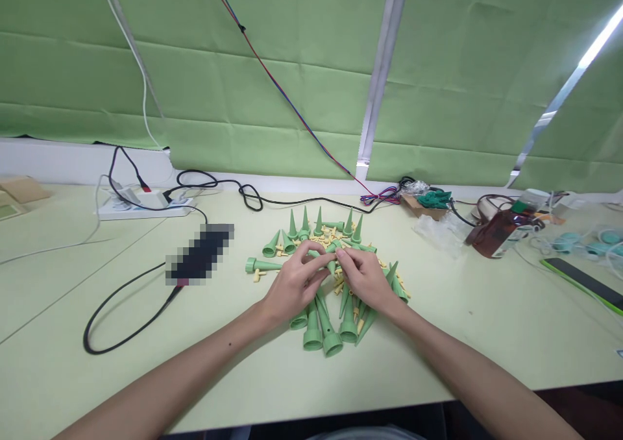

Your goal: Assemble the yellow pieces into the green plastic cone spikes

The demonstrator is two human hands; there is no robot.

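Note:
My left hand (pixel 294 283) is closed around a green plastic watering spike (pixel 331 267), its pointed end tilted down between my hands. At the top of that spike, my right hand (pixel 366 279) pinches with thumb and fingertips; what sits in the pinch is too small to make out. Several more green spikes (pixel 312 337) lie in front of my wrists, their wide ends toward me. Behind my hands, other green spikes (pixel 293 224) stand on their wide ends. Small yellow plastic valves (pixel 339 284) are scattered under and around my fingers, partly covered by them.
On the left lie a blurred-out dark device (pixel 199 255) with a looped black cable (pixel 86 336) and a white power strip (pixel 146 207). To the right are a clear plastic bag (pixel 440 232), a brown bottle (pixel 499 232) and a black-and-green flat object (pixel 584 283).

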